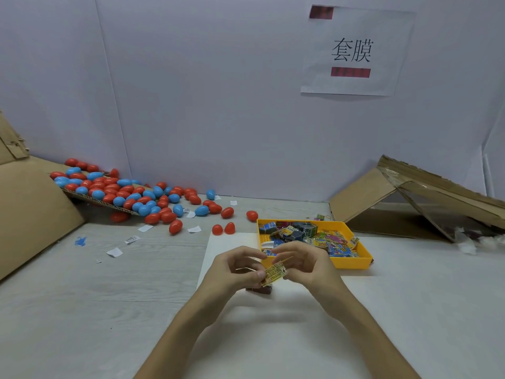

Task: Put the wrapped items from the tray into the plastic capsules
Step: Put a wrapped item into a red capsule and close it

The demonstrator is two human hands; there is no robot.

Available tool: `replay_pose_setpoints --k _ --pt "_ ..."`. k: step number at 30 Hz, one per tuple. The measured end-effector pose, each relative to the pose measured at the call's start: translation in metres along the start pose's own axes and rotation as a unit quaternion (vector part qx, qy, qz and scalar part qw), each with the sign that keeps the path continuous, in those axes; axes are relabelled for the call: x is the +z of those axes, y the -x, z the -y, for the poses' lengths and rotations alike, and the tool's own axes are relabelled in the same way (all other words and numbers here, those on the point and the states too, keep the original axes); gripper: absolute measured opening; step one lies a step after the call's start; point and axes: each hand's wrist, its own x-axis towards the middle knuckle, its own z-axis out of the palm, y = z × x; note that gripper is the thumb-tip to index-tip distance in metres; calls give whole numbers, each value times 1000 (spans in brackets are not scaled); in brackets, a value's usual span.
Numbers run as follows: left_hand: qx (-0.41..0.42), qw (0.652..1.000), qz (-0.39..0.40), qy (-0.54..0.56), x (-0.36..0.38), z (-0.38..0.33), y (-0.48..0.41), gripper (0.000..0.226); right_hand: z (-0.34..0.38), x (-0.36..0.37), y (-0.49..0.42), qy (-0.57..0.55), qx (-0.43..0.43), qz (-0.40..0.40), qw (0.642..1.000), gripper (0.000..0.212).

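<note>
One yellow tray (352,262) sits right of centre, heaped with wrapped items (336,243), perhaps twenty, too jumbled to count. Two hands, the left hand (237,266) and right hand (306,265), pinch one packet (274,272). Far left lie several dozen capsules (109,191), red outnumbering blue; one open red capsule (217,230) lies nearer.

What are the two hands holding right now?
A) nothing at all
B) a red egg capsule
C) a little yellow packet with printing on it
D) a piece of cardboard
C: the left hand and right hand both pinch a yellow wrapped packet just in front of the yellow tray, while the red and blue capsules lie untouched far off to the left.
</note>
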Motion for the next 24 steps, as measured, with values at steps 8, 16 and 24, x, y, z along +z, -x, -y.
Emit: replay_pose_setpoints --k 8,16,24 --pt "8 1000 -22 7 -1 -3 0 20 -3 -3 -1 -46 38 40 997 33" --pt "19 1000 -9 -21 2 -1 1 18 -3 0 1 -20 34 67 997 14" --pt "20 999 10 -35 3 0 2 22 1 1 2 8 48 97 994 9"
